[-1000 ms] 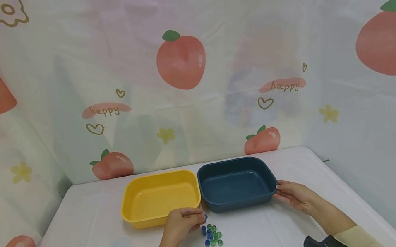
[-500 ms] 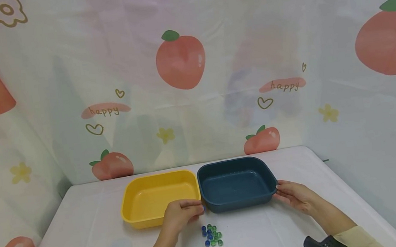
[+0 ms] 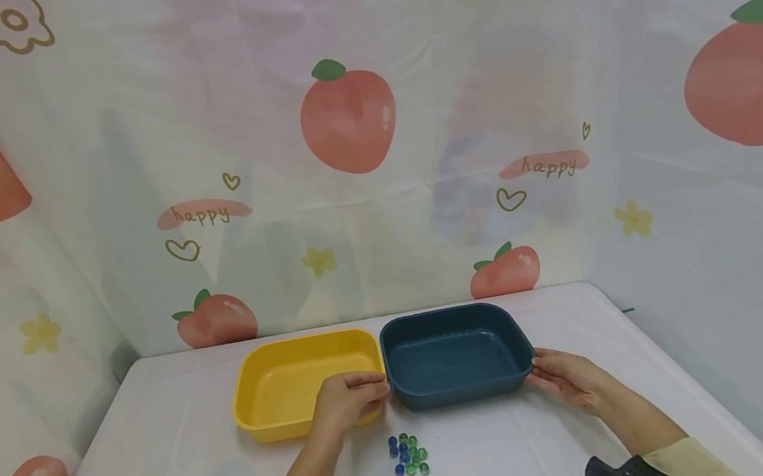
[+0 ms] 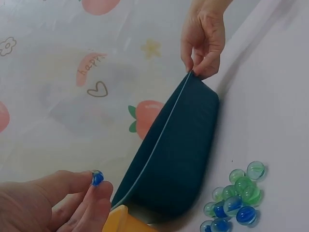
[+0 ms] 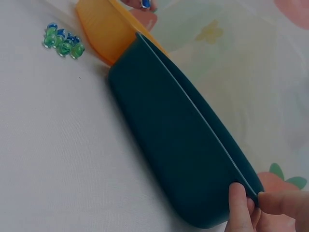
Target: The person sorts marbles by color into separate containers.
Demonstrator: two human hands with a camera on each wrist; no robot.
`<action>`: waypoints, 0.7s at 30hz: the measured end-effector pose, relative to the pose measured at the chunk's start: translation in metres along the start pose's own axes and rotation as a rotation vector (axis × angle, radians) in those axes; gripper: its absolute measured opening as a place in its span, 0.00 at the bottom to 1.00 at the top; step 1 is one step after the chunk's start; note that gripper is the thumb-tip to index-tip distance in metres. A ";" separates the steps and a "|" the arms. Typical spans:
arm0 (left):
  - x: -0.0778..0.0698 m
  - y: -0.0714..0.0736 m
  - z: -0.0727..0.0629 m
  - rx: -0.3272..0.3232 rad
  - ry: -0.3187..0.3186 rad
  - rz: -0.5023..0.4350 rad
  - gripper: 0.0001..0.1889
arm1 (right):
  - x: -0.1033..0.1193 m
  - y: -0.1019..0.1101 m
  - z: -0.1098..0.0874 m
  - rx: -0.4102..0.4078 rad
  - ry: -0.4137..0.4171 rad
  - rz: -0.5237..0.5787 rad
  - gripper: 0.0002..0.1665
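Between thumb and fingertips, my left hand (image 3: 349, 403) pinches a blue glass marble (image 4: 97, 178). That hand is over the front right corner of the yellow basin (image 3: 269, 431), close to where the two basins meet. In the head view the marble is hidden by the fingers. At the right, my right hand (image 3: 570, 382) grips the front right corner of the dark blue basin (image 3: 456, 395), thumb and fingers at its rim. Blue and green marbles (image 4: 246, 215) lie clustered on the table in front of the basins.
Both basins stand side by side near the back of the white-covered table (image 3: 160, 428). A patterned curtain (image 3: 395, 228) rises behind it and along both sides. A black wrist mount (image 3: 625, 473) sits on the right forearm.
My left hand has moved away from the marble cluster and up to the yellow basin's front edge, carrying the marble. The right hand stays at the dark blue basin's corner.
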State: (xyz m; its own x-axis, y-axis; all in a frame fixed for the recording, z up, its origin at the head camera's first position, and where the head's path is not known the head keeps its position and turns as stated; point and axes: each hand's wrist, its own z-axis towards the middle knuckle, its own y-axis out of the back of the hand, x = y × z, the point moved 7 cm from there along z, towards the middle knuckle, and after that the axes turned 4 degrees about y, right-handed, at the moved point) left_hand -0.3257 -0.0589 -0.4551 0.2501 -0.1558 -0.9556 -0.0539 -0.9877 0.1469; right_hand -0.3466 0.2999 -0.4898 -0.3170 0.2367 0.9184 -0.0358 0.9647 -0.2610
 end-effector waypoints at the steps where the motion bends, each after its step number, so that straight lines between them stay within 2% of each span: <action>1: 0.000 0.000 0.001 -0.002 0.000 -0.003 0.14 | 0.000 0.000 0.000 0.001 0.001 -0.001 0.38; 15: -0.002 -0.002 0.021 -0.011 0.024 -0.015 0.14 | 0.002 -0.002 -0.003 0.019 0.006 0.035 0.37; 21: -0.005 -0.003 0.029 -0.012 0.011 -0.013 0.14 | 0.002 -0.003 -0.002 0.012 -0.003 0.047 0.34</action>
State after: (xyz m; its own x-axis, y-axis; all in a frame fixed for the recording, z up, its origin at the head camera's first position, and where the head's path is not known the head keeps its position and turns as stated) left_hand -0.3549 -0.0543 -0.4578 0.2611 -0.1430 -0.9547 -0.0389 -0.9897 0.1377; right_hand -0.3452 0.2978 -0.4867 -0.3212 0.2810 0.9043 -0.0318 0.9512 -0.3069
